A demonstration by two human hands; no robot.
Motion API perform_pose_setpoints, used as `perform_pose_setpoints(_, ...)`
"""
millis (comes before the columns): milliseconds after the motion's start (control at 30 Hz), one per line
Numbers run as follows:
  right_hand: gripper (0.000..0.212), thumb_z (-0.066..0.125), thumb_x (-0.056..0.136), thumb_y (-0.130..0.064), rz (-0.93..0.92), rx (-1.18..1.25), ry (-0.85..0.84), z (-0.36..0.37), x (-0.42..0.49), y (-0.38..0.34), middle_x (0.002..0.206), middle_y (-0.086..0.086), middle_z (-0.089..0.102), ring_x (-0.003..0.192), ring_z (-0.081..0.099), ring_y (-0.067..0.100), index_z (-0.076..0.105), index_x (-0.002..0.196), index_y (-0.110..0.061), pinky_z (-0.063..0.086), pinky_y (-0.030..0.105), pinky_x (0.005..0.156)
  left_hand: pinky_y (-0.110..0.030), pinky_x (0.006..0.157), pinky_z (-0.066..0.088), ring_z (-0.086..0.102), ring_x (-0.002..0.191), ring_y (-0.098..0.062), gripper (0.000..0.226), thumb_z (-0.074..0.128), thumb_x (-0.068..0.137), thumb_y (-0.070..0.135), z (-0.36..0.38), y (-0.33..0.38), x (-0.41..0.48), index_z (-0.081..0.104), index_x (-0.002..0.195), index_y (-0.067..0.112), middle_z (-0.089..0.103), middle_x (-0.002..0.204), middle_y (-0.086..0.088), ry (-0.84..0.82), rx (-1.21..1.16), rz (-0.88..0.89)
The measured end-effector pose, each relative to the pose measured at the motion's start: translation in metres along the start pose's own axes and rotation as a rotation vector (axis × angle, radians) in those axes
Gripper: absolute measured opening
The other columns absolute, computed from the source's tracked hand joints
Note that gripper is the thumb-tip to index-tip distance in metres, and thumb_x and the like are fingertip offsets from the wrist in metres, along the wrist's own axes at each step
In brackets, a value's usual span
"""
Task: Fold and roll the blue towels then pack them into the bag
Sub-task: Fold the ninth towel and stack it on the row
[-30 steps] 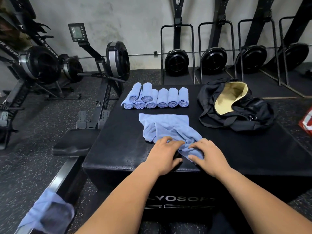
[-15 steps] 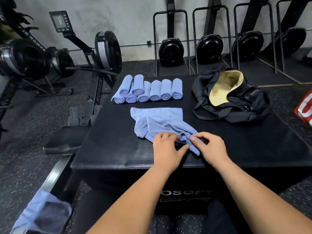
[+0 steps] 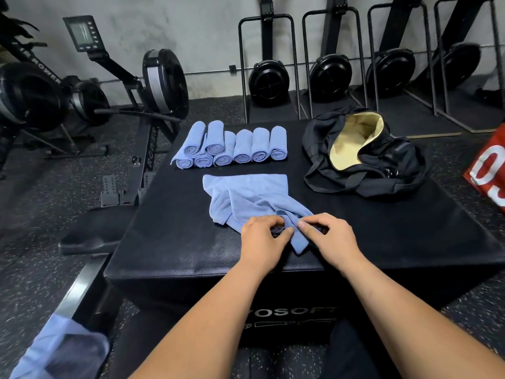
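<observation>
Container: black bag (image 3: 382,173) lies at the far right of the black padded box (image 3: 382,242), mouth gaping, pale yellow lining showing. We cannot tell what lies deeper inside.

Hands: both forearms reach in from the near edge. Left hand (image 3: 262,236) and right hand (image 3: 330,236) sit close together, fingers curled, each pinching the near corner of the loose towel (image 3: 246,195). The towel lies rumpled at the box's centre, its far edge flat and its near corner drawn to a point between the hands.

Surroundings: rolled towels (image 3: 241,146) lie in a row just beyond the loose towel, two more stacked on the row's left end, well left of the bag. A rowing machine (image 3: 153,86) stands left of the box; another blue cloth (image 3: 60,351) sits at near left; a red object (image 3: 489,173) shows at the right edge.
</observation>
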State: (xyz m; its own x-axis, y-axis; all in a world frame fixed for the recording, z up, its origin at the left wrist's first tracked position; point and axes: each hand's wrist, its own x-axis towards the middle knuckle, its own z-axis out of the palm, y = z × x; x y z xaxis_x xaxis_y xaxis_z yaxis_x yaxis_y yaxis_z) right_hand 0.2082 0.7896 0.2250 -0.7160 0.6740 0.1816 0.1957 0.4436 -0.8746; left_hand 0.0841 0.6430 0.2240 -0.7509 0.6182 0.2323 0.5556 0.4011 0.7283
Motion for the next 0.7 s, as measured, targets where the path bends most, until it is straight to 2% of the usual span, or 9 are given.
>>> perform_pose_setpoints(100, 0.026, 0.090, 0.078, -0.038, -0.033, -0.089, -0.062, -0.003, -0.004, -0.002, 0.101, -0.023, 0.072, 0.101, 0.064, -0.002, 0.079, 0.101, -0.044, 0.046, 0.015, 0.087, -0.033, 0.095, 0.055, 0.070, 0.094, -0.006, 0.017, 0.077, 0.089, 0.042, -0.004, 0.001, 0.002, 0.076, 0.101, 0.030, 0.073, 0.090, 0.018, 0.016, -0.180, -0.126)
perform_pose_setpoints(167, 0.033, 0.089, 0.077, -0.027, -0.026, -0.095, -0.075, -0.005, -0.006, -0.003, 0.099, -0.025, 0.071, 0.099, 0.064, -0.003, 0.077, 0.100, -0.049, 0.043, 0.009, 0.082, -0.022, 0.089, 0.054, 0.069, 0.089, 0.004, 0.013, 0.080, 0.092, 0.033, -0.013, 0.003, 0.003, 0.075, 0.103, 0.028, 0.075, 0.093, 0.016, 0.013, -0.264, -0.176)
perform_pose_setpoints(233, 0.033, 0.083, 0.081, -0.018, -0.002, -0.056, -0.041, -0.007, -0.006, -0.001, 0.096, -0.025, 0.073, 0.091, 0.065, -0.006, 0.079, 0.098, -0.046, 0.042, 0.004, 0.077, -0.015, 0.082, 0.052, 0.068, 0.080, 0.008, 0.008, 0.079, 0.093, 0.028, -0.021, 0.002, 0.004, 0.073, 0.096, 0.031, 0.076, 0.088, 0.015, 0.010, -0.320, -0.184)
perform_pose_setpoints(333, 0.018, 0.079, 0.090, -0.022, 0.056, 0.021, 0.030, -0.004, -0.005, -0.002, 0.085, -0.020, 0.075, 0.077, 0.066, 0.001, 0.081, 0.097, -0.038, 0.047, 0.015, 0.073, -0.018, 0.073, 0.056, 0.068, 0.072, -0.002, 0.007, 0.078, 0.095, 0.024, -0.038, -0.001, 0.009, 0.075, 0.094, 0.030, 0.077, 0.083, 0.008, 0.053, -0.400, -0.187)
perform_pose_setpoints(400, 0.012, 0.076, 0.094, -0.026, 0.079, 0.078, 0.062, -0.004, -0.003, -0.002, 0.088, -0.017, 0.077, 0.081, 0.068, 0.000, 0.080, 0.098, -0.037, 0.051, 0.022, 0.077, -0.014, 0.067, 0.051, 0.065, 0.069, -0.003, 0.003, 0.076, 0.096, 0.022, -0.051, -0.003, 0.012, 0.077, 0.099, 0.022, 0.077, 0.086, 0.003, 0.088, -0.406, -0.181)
perform_pose_setpoints(500, 0.014, 0.073, 0.098, -0.023, 0.078, 0.128, 0.074, -0.006, 0.000, -0.005, 0.098, -0.017, 0.078, 0.092, 0.071, 0.000, 0.080, 0.106, -0.032, 0.057, 0.029, 0.090, -0.011, 0.070, 0.044, 0.061, 0.071, 0.003, 0.003, 0.072, 0.098, 0.021, -0.073, -0.012, 0.017, 0.075, 0.099, 0.023, 0.072, 0.081, 0.011, 0.119, -0.305, -0.128)
perform_pose_setpoints(567, 0.021, 0.071, 0.098, -0.015, 0.080, 0.149, 0.053, -0.009, 0.003, -0.011, 0.094, -0.011, 0.078, 0.087, 0.074, 0.008, 0.079, 0.107, -0.032, 0.059, 0.035, 0.093, -0.010, 0.069, 0.040, 0.058, 0.072, 0.005, 0.008, 0.068, 0.100, 0.022, -0.087, -0.019, 0.019, 0.070, 0.096, 0.028, 0.067, 0.079, 0.016, 0.125, -0.182, -0.095)
perform_pose_setpoints(633, 0.026, 0.073, 0.094, -0.012, 0.047, 0.062, 0.051, -0.010, 0.004, -0.015, 0.088, -0.008, 0.075, 0.078, 0.071, 0.013, 0.076, 0.102, -0.036, 0.060, 0.038, 0.090, -0.008, 0.070, 0.039, 0.060, 0.077, 0.005, 0.011, 0.064, 0.102, 0.023, -0.103, -0.026, 0.022, 0.065, 0.096, 0.032, 0.068, 0.086, 0.016, 0.139, -0.100, -0.100)
perform_pose_setpoints(700, 0.018, 0.075, 0.089, -0.022, -0.058, -0.114, -0.005, -0.009, 0.000, -0.019, 0.088, -0.014, 0.072, 0.076, 0.067, 0.008, 0.070, 0.092, -0.039, 0.058, 0.038, 0.084, -0.014, 0.070, 0.042, 0.061, 0.078, 0.000, 0.008, 0.066, 0.101, 0.027, -0.115, -0.033, 0.024, 0.065, 0.095, 0.033, 0.069, 0.088, 0.013, 0.139, -0.079, -0.121)
